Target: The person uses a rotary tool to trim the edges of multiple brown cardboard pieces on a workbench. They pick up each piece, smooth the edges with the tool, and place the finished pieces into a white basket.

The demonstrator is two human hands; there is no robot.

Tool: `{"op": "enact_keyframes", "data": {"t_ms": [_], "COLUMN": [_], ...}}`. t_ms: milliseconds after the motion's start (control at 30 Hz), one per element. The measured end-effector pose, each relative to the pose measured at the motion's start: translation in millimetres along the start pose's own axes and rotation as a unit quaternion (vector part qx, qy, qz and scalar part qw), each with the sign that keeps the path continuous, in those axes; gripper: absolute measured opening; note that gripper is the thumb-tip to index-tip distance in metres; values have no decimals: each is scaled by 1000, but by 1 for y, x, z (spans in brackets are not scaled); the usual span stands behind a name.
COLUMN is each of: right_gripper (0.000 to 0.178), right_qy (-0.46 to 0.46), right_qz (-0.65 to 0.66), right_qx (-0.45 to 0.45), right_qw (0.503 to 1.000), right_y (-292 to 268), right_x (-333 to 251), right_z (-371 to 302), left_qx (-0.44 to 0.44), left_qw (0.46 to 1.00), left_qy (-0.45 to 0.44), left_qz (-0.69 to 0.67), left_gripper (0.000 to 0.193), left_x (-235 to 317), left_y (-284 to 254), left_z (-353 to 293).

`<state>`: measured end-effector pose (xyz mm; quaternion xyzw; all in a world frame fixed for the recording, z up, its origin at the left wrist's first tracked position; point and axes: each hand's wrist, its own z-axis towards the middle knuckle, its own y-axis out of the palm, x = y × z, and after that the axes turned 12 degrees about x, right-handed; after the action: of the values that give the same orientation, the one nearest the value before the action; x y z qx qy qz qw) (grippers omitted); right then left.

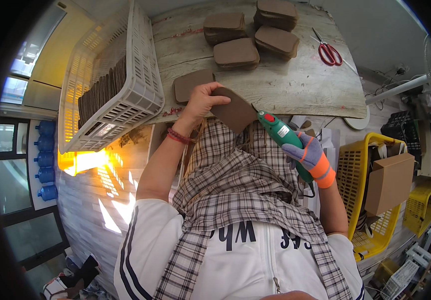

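Note:
Bare, with a red bracelet at the wrist, my left hand [201,103] pinches the upper left corner of a thin brown flat piece [238,111] between thumb and fingers. The piece is tilted over my lap, at the table's near edge. In a grey and orange glove, my right hand [309,156] is wrapped around a green corded electric hand tool [278,130] with a red switch. Its thin tip points at the piece's right edge; whether they touch I cannot tell. Beside my left hand, another brown piece [184,89] lies on the table.
Several stacks of brown pieces [236,53] and red-handled scissors [330,54] lie on the wooden table [320,95]. At left, a white crate [145,65] holds many upright brown pieces. A yellow basket [348,172] with a cardboard box [389,182] stands at right.

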<state>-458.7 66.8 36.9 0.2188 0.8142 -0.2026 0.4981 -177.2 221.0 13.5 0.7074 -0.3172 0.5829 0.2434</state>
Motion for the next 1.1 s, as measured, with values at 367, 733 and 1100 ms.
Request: {"op": "enact_keyframes", "data": {"t_ms": [367,733,1100], "right_gripper": [38,39,41], "right_qy": [-18,-39,-6], "right_qz": [-13,-7,-16], "right_qx": [-4,-1,-2], "right_qw": [1000,999,1000], "right_y": [6,13,4], "right_x": [6,-6,0], "right_z": [3,12,0], "left_qx": [-93,-123,-28], "left_qw": [995,990,999], "left_qy": [-35,-12,0], "left_qz": [31,62,15], "left_gripper": [17,19,10], "left_x": [0,2,14], "left_y": [22,33,-1], "left_z": [-7,-8,-10]}}
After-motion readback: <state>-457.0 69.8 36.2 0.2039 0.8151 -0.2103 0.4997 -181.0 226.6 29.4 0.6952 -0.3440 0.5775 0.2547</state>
